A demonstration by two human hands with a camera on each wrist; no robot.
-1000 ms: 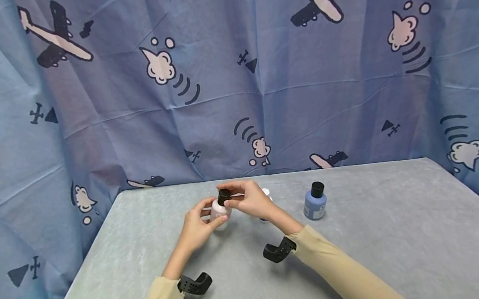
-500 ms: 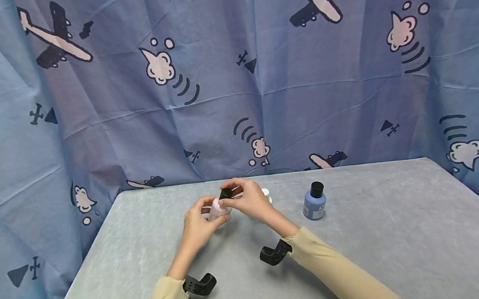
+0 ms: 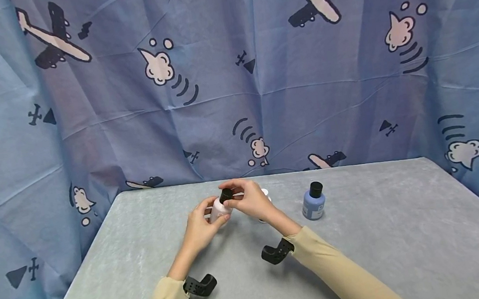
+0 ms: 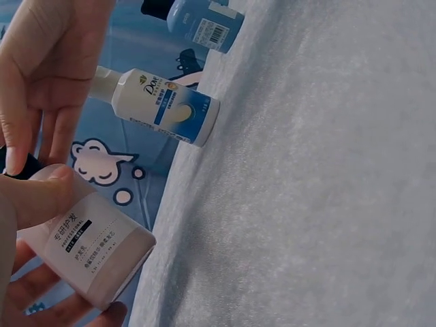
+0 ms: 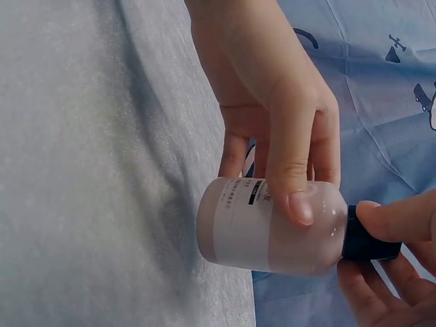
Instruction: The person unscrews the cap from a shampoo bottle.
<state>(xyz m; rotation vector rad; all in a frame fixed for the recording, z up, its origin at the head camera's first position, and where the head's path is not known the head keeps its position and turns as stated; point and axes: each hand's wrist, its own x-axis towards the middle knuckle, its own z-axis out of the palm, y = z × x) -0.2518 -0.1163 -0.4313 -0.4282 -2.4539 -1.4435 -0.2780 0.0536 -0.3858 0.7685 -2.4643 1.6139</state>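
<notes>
The pale pink bottle [image 5: 238, 235] lies within the left grip [image 3: 197, 228], which wraps round its body; the right grip [image 3: 250, 200] pinches its black cap [image 3: 226, 194]; behind the right grip, partly hidden, stands a white-and-blue bottle [image 4: 162, 105]; farther right of that grip, a blue bottle [image 3: 313, 205] stands on the tabletop [image 3: 368, 233].

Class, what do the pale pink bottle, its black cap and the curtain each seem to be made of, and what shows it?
Pale pink bottle: probably smooth, glossy plastic, though glass is possible; bright highlights dot its shoulder.
Black cap: likely rigid plastic; it looks smooth and evenly dark.
Curtain: matte printed fabric; it hangs in soft folds with creases.
</notes>
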